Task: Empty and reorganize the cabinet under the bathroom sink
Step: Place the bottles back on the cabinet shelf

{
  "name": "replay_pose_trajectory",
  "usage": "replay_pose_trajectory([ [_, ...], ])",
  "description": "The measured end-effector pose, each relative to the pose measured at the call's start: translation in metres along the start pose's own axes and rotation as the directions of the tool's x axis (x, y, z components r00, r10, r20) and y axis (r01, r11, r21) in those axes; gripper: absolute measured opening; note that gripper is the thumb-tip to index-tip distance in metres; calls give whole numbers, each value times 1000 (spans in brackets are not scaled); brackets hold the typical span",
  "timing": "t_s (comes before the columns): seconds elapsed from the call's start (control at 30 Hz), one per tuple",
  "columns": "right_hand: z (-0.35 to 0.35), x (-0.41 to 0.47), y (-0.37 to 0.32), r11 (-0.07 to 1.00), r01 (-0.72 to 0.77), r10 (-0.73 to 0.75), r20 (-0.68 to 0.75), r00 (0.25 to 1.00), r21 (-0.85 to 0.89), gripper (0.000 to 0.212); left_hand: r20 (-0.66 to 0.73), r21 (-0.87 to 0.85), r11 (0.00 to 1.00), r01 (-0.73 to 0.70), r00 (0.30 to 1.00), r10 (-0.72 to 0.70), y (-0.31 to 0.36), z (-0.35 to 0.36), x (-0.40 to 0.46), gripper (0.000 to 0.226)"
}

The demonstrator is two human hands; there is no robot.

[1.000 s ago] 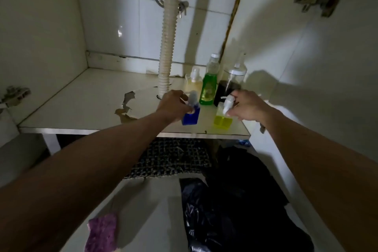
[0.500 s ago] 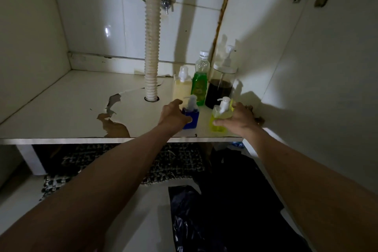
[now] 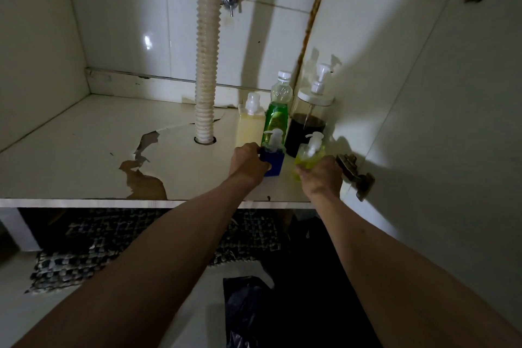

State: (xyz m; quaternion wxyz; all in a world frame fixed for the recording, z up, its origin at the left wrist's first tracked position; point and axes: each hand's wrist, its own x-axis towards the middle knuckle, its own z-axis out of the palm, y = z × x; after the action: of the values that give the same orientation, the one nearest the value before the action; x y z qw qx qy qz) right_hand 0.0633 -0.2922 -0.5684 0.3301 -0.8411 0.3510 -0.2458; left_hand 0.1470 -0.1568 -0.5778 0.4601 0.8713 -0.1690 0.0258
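Observation:
My left hand (image 3: 248,162) grips a small blue pump bottle (image 3: 274,159) standing on the cabinet floor (image 3: 84,150) near its front right. My right hand (image 3: 322,175) holds a small yellow-green pump bottle (image 3: 308,154) just to the right of it. Behind them, against the right wall, stand a pale yellow bottle (image 3: 250,124), a green bottle with a white cap (image 3: 278,110) and a clear pump jar of dark liquid (image 3: 309,118).
A ribbed drain hose (image 3: 207,59) runs down through a hole in the floor. The floor's surface is peeled at the front left (image 3: 144,175). A door hinge (image 3: 356,174) sits by my right hand. Below lie a woven mat (image 3: 99,248) and a black plastic bag (image 3: 282,305).
Both hands slid from the pump tops down to the bottles' bodies. The view has moved closer and to the right; the bottles stay in place.

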Motion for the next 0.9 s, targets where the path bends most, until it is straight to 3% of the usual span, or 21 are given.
replay_pose_trajectory([
  [0.17,21,21,7,998,41,-34,-125,992,51,43,-47,-40,999,-19,999,17,8,30,27,37],
  [0.47,42,54,16,991,97,-79,-176,981,93,31,-85,-110,992,-63,995,54,11,58,50,31],
  [0.8,43,44,16,995,88,-80,-163,983,40,36,-28,-111,993,-44,999,41,4,49,41,48],
  [0.9,37,32,16,995,100,-97,-110,989,19,33,-3,-5,994,-106,994,106,-3,28,33,45],
])
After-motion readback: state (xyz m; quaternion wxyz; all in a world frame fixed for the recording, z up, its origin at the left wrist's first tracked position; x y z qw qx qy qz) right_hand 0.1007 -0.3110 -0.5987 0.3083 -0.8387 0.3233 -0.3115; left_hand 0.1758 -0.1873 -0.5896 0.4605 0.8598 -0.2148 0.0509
